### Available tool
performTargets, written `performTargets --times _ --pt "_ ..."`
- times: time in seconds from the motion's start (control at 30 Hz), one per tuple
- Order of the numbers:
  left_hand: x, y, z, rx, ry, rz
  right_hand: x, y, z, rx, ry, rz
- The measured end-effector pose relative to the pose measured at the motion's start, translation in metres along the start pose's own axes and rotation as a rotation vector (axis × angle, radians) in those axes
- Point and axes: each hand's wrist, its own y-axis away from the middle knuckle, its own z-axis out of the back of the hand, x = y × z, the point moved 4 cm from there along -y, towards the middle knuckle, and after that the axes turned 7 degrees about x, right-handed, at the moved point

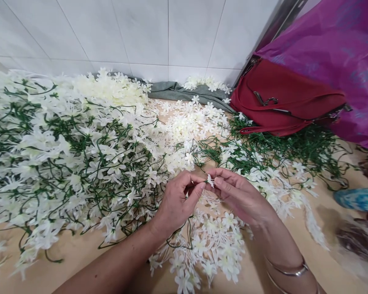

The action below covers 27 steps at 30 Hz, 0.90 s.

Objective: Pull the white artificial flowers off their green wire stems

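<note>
Between my two hands is a small white artificial flower (210, 180) with a green base. My left hand (180, 200) pinches the green stem end with thumb and forefinger. On the other side, my right hand (234, 192) closes its fingertips on the white petals. A thin green stem (188, 234) curves down below my left hand. Loose white blossoms (216, 245) lie on the table (251, 265) just under my hands. To the left spreads a big heap of white flowers on green stems (88, 163).
Loose white petals (193, 122) lie beyond my hands, before a grey-green cloth (184, 92) along the tiled wall (147, 32). A red handbag (288, 98) rests on green stems (306, 147). A purple bag (331, 49), a blue patterned object (358, 200) and clear plastic (360, 245) are at right.
</note>
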Motion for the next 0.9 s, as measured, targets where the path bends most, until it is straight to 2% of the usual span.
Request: performTargets --times 0.17,0.3,0.67,0.8,0.9 --pt "0.002 -0.001 -0.002 0.019 0.007 -0.033 -0.004 -0.001 -0.002 -0.049 0.057 -0.021" --pt "0.004 -0.002 -0.001 0.024 0.053 0.002 -0.007 -0.002 0.000 -0.094 0.094 -0.006" --pt "0.006 -0.004 -0.003 0.111 0.150 0.025 -0.003 -0.004 -0.001 -0.041 0.115 -0.038" --pt "-0.003 -0.003 -0.003 0.089 0.169 0.002 0.002 -0.003 -0.001 -0.033 0.084 0.018" --pt "-0.009 -0.003 0.003 -0.029 0.264 -0.021 0.012 0.003 0.006 -0.100 0.183 0.140"
